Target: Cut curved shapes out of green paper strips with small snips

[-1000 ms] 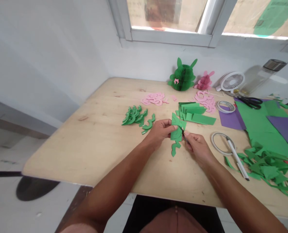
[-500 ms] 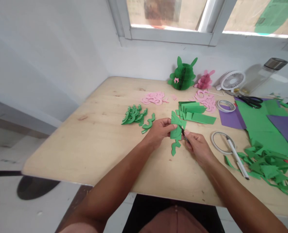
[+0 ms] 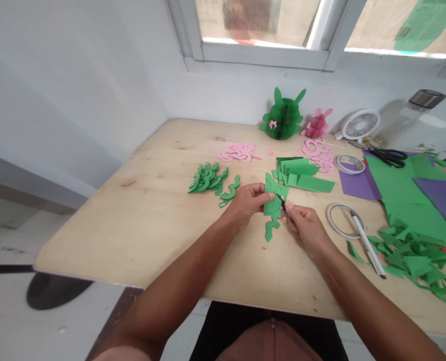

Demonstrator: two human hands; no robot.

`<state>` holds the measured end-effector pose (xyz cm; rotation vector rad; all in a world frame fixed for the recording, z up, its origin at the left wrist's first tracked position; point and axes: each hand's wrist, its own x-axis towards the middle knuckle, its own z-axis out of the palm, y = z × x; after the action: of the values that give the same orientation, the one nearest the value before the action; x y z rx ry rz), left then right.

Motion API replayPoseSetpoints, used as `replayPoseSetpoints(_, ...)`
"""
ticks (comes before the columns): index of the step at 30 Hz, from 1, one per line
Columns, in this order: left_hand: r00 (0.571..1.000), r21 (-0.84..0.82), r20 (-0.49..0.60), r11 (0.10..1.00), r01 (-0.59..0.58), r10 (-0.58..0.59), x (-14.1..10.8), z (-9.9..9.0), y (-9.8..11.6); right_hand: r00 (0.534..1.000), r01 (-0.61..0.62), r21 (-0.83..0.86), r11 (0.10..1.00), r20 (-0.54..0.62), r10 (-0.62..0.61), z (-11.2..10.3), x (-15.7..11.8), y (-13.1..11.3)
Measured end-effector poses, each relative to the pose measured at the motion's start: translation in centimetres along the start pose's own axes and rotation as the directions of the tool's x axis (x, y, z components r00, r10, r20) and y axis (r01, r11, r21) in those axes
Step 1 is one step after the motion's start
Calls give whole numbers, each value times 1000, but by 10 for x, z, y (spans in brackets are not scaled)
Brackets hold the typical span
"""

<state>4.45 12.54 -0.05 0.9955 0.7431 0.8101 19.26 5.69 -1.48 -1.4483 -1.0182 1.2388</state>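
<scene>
My left hand (image 3: 250,200) pinches a green paper piece (image 3: 271,206) with curved outlines on it, thumb on top. Small dark scissors (image 3: 286,209) sit in my right hand (image 3: 306,225), their blades at the paper's right side. A wavy green cutout (image 3: 271,229) lies on the table just below the paper. Left of my left hand rests a pile of curved green cutouts (image 3: 207,179), with another curved cutout (image 3: 230,191) beside it. Folded green paper strips (image 3: 301,174) stand just beyond the hands.
Green scraps (image 3: 418,258), a white pen (image 3: 369,248) and tape rolls (image 3: 349,164) lie to the right, with black-handled scissors (image 3: 390,157) on green sheets (image 3: 407,185). Pink cutouts (image 3: 240,152), a green honeycomb paper figure (image 3: 283,118), a pink one (image 3: 316,125) and a white fan (image 3: 359,124) are behind.
Almost nothing differs. Both hands, the green paper and the scissors stay in nearly the same place, with only a very slight shift of the paper.
</scene>
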Motion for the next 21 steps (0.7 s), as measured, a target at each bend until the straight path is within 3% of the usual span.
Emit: replayPoseSetpoints(21,1000,13,11,1000,0,0,0,0,0,999,14,-49,999,-38,-16,0,0,0)
